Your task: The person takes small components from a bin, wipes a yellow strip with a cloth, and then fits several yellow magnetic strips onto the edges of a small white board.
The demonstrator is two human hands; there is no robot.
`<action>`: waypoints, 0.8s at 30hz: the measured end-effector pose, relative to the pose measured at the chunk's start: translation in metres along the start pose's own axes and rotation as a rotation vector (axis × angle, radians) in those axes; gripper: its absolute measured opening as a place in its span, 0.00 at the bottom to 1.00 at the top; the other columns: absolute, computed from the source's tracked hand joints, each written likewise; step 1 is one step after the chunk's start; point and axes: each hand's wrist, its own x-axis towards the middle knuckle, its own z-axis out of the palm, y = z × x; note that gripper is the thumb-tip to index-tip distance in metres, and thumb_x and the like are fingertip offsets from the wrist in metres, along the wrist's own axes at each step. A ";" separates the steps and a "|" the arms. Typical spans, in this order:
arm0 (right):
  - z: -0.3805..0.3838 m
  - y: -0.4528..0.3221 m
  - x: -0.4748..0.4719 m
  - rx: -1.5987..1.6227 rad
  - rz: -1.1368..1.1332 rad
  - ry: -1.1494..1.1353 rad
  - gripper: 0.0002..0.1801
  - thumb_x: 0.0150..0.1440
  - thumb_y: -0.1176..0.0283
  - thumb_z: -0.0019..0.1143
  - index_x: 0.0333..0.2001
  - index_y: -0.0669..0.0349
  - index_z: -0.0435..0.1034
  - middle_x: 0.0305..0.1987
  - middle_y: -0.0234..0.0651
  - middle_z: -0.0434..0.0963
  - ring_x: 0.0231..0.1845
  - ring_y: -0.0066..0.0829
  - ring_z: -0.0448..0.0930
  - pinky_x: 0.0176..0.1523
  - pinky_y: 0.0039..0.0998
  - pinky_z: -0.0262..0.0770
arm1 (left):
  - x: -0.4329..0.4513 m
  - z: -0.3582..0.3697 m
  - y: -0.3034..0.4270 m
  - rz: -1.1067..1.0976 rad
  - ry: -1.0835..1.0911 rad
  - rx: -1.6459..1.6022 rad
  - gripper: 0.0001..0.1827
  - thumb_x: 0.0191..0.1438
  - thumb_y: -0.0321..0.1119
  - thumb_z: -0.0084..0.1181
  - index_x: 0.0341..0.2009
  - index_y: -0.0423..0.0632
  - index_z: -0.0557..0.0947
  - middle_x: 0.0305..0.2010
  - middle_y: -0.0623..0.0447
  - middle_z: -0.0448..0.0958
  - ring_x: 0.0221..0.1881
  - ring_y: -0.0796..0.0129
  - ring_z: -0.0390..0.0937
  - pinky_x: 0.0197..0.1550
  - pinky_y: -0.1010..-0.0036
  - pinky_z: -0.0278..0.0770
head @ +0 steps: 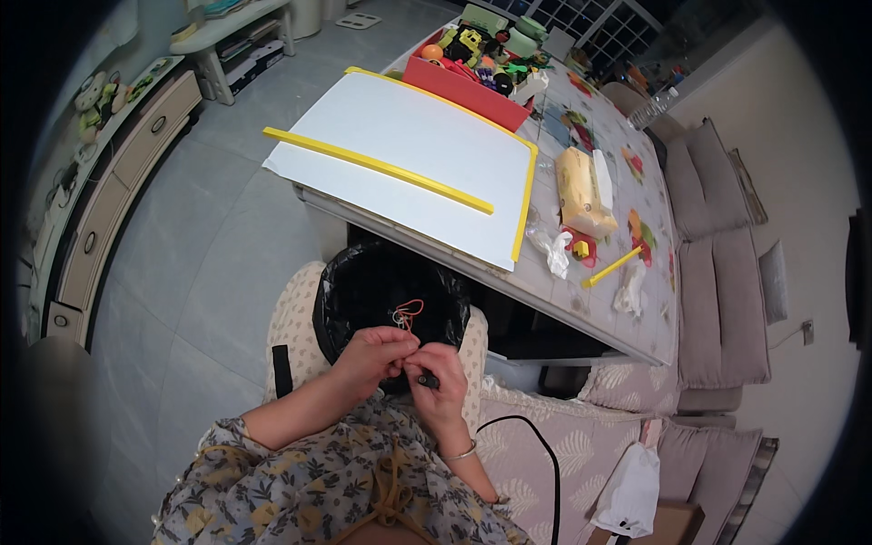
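My left hand point(373, 355) pinches a thin orange cord point(410, 305), whose loops stick up beyond the fingertips with a bit of white strand among them. Pressed against it, my right hand point(441, 383) also has its fingertips at the cord. A small dark cylindrical object point(428, 380) is held in the curled fingers of that hand; its far end is hidden. Both hands are over a bin lined with a black plastic bag point(334, 300), which stands between my legs. What exactly the fingertips grip is too small to tell.
A white board point(402, 129) with yellow edging lies on the table, a loose yellow strip point(381, 165) across it. Nearby are a red toy box point(463, 92), a tissue pack point(582, 194), crumpled tissues point(553, 252) and a short yellow rod point(612, 267). A black cable point(553, 456) crosses the sofa seat.
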 end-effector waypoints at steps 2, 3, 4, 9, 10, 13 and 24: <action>0.001 0.001 0.000 -0.047 0.003 0.042 0.09 0.44 0.84 0.58 0.31 0.64 0.72 0.38 0.40 0.73 0.31 0.34 0.75 0.34 0.27 0.73 | 0.000 0.002 0.005 0.058 0.031 0.291 0.05 0.52 0.28 0.55 0.34 0.42 0.81 0.27 0.56 0.77 0.25 0.77 0.73 0.26 0.84 0.68; 0.001 0.002 0.002 -0.068 0.004 0.063 0.09 0.44 0.84 0.58 0.32 0.64 0.72 0.39 0.41 0.74 0.31 0.35 0.75 0.34 0.28 0.73 | -0.001 0.003 0.008 0.088 0.049 0.438 0.06 0.52 0.27 0.55 0.34 0.41 0.81 0.28 0.56 0.77 0.26 0.77 0.74 0.27 0.83 0.69; -0.001 0.004 0.006 -0.114 -0.101 0.014 0.08 0.45 0.83 0.57 0.32 0.64 0.71 0.41 0.42 0.75 0.31 0.37 0.75 0.34 0.28 0.73 | 0.000 0.001 0.008 0.176 0.013 0.568 0.06 0.51 0.27 0.55 0.34 0.41 0.82 0.28 0.55 0.77 0.26 0.76 0.74 0.27 0.83 0.70; 0.000 0.010 0.002 -0.059 0.019 -0.026 0.07 0.47 0.83 0.55 0.32 0.65 0.71 0.36 0.41 0.77 0.31 0.35 0.77 0.35 0.26 0.73 | -0.001 -0.002 0.022 0.479 -0.050 1.104 0.06 0.48 0.25 0.57 0.33 0.41 0.82 0.28 0.50 0.77 0.26 0.74 0.74 0.29 0.80 0.72; 0.003 0.011 -0.001 -0.025 0.086 -0.009 0.06 0.47 0.83 0.55 0.32 0.65 0.71 0.34 0.41 0.77 0.31 0.33 0.78 0.35 0.25 0.73 | -0.004 0.000 0.023 0.477 -0.017 1.080 0.06 0.48 0.26 0.57 0.33 0.42 0.82 0.27 0.50 0.77 0.26 0.74 0.74 0.29 0.80 0.72; 0.008 0.011 -0.010 0.081 0.393 0.119 0.05 0.50 0.82 0.56 0.32 0.66 0.71 0.30 0.37 0.78 0.29 0.24 0.78 0.35 0.21 0.73 | -0.009 0.005 0.021 0.507 0.058 1.027 0.05 0.47 0.26 0.58 0.32 0.42 0.81 0.26 0.51 0.76 0.24 0.75 0.73 0.28 0.80 0.71; -0.005 0.023 -0.003 0.775 0.948 -0.035 0.01 0.50 0.79 0.54 0.29 0.64 0.72 0.21 0.30 0.74 0.17 0.14 0.66 0.22 0.15 0.58 | -0.006 0.004 0.013 1.219 -0.032 1.404 0.10 0.41 0.25 0.56 0.32 0.47 0.79 0.28 0.53 0.73 0.28 0.60 0.72 0.28 0.71 0.72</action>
